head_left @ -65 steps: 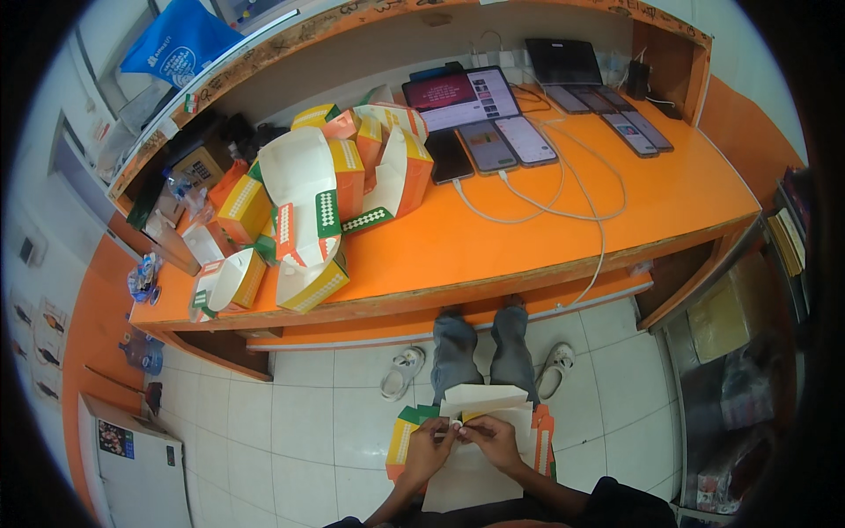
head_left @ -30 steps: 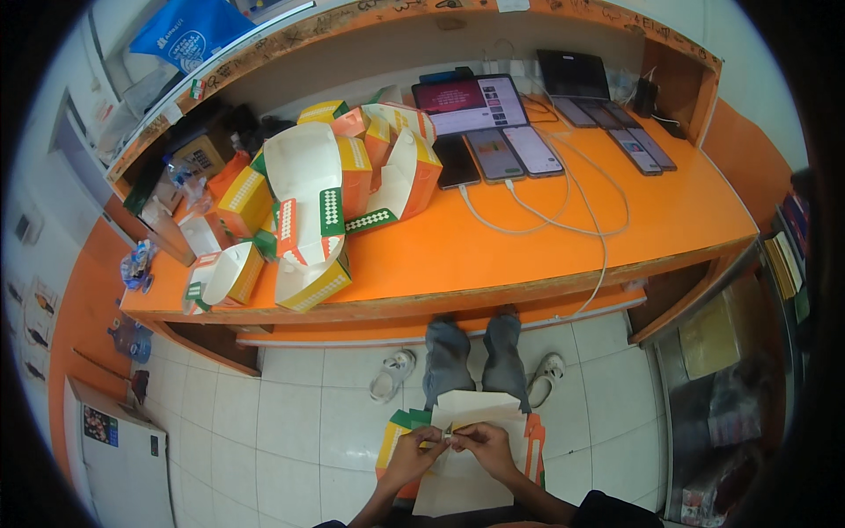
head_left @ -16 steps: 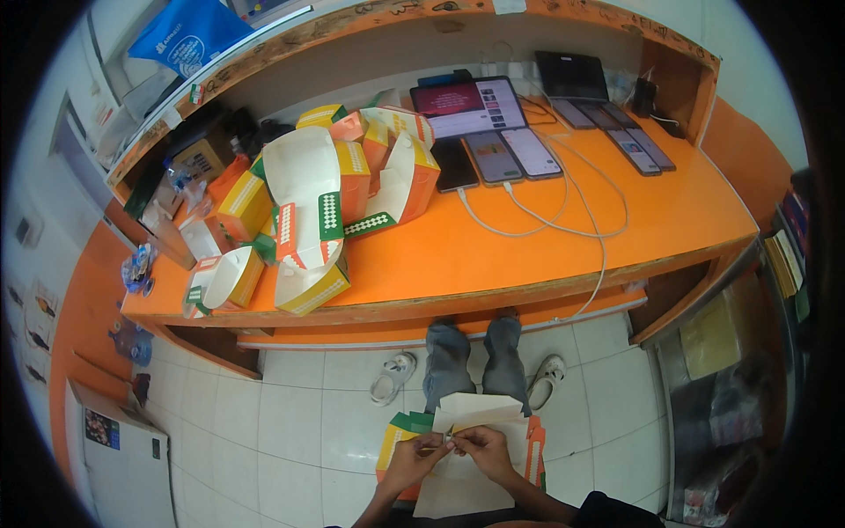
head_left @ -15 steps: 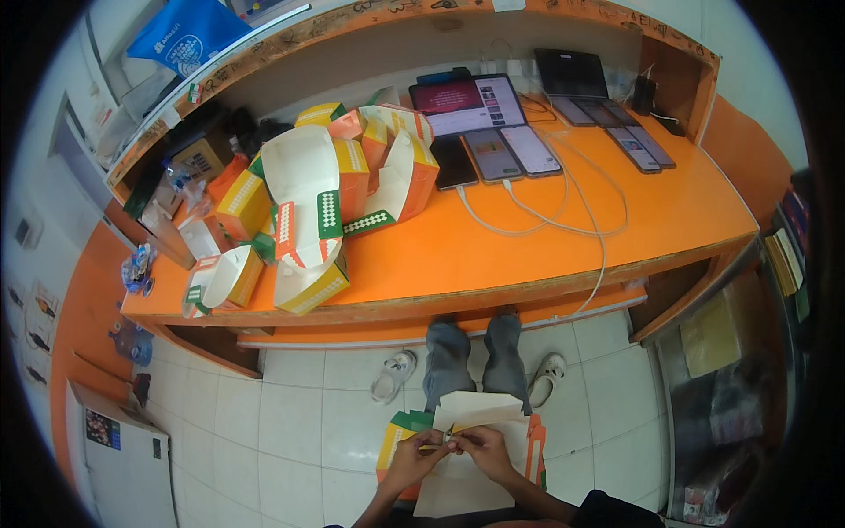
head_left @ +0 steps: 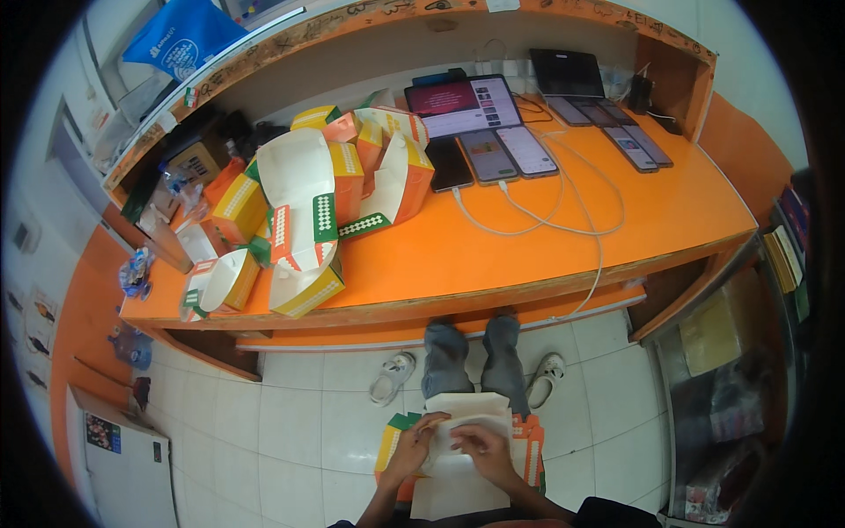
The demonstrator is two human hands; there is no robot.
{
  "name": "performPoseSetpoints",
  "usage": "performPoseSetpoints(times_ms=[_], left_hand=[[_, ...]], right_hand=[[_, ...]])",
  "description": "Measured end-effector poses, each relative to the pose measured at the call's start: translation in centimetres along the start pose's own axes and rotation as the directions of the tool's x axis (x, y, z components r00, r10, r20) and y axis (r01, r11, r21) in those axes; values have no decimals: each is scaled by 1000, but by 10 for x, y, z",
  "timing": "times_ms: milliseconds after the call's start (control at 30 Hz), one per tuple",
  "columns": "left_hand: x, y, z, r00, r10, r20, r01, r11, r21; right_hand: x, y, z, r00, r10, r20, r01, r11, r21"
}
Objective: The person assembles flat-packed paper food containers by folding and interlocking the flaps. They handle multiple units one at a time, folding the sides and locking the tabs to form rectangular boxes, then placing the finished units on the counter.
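On my lap lies a partly unfolded cardboard food box (head_left: 462, 498), pale inside, with yellow, green and orange printed panels at its sides. My left hand (head_left: 410, 454) grips the box's left side near the far flap, its fingers bent over the edge. Above the pale inside hovers my right hand (head_left: 486, 452), fingers loosely curled and apart, with nothing visible in them. Part of the box is hidden beneath both hands and forearms.
Ahead, an orange desk (head_left: 493, 231) carries a heap of similar cardboard boxes (head_left: 299, 167) at left. Several phones (head_left: 526, 151), a tablet (head_left: 466, 106) and white charging cables (head_left: 502, 227) lie on its right half. A small white fridge (head_left: 123, 471) stands at lower left.
My hands, which were together over the middle of the box, have moved apart. The left went to the box's left side; the right shifted right and its fingers loosened.
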State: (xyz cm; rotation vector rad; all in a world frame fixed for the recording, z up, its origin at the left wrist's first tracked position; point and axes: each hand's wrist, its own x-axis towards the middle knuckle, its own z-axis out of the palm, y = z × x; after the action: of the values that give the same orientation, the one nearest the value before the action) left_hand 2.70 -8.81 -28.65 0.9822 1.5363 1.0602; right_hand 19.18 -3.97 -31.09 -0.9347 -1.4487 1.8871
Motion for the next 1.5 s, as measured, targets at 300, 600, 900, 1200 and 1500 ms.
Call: performPoseSetpoints(times_ms=[300, 600, 900, 1200, 1500], left_hand=[[10, -12, -18, 988, 14, -153, -9, 999, 33], [-2, 43, 5, 846, 429, -317, -119, 730, 673], [11, 25, 32, 958, 92, -272, -69, 993, 94], [10, -28, 16, 978, 83, -190, -30, 962, 270], [18, -42, 25, 934, 141, -329, -14, 932, 361]], right_hand=[[20, -2, -44, 971, 101, -217, -117, 991, -60], [13, 24, -18, 945, 193, -266, -145, 971, 190], [6, 16, 6, 961, 135, -240, -81, 972, 220], [20, -30, -37, 986, 164, -19, -165, 986, -27], [239, -322, -131, 636, -769, -68, 661, 587, -467]])
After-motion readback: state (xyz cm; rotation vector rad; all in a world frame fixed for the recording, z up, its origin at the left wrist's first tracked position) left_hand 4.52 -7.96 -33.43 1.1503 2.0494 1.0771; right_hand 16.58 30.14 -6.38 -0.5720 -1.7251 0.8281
